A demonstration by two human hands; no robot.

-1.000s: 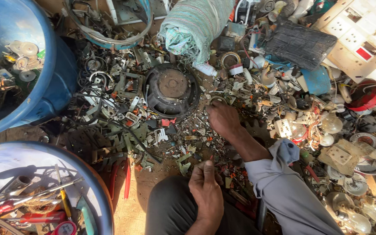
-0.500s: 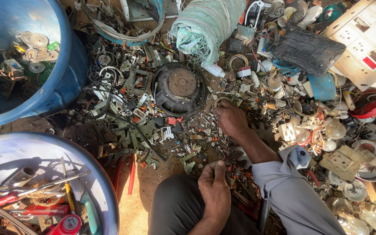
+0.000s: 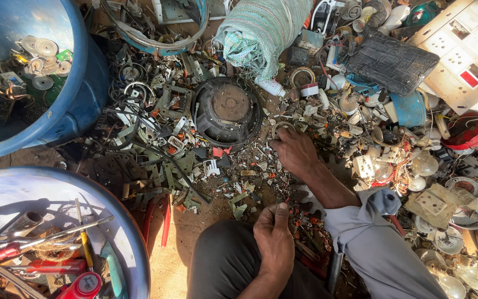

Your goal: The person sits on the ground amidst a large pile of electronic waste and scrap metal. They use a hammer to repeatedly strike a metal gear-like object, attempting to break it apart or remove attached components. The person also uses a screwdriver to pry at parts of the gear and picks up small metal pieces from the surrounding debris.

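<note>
My right hand (image 3: 295,150) reaches out from a grey sleeve into a pile of small scrap parts on the ground. Its fingers are bent down onto the debris, and the fingertips touch a thin metal ring (image 3: 281,127) just right of a round black speaker (image 3: 228,111). I see nothing gripped in that hand. My left hand (image 3: 275,239) rests on my dark-trousered knee (image 3: 222,266) with its back to the camera and the thumb pointing forward. Its fingers curl out of sight.
A blue tub (image 3: 78,105) with metal discs stands at the far left. A second tub (image 3: 134,243) with screwdrivers and tools is at the near left. A netted sack (image 3: 261,33), a black pad (image 3: 391,61), a white switch panel (image 3: 466,50) and bulbs (image 3: 424,163) crowd the far side and right.
The view has shifted slightly. My right hand stays in the scrap beside the speaker, its fingers working at the ring. My left hand remains on the knee.
</note>
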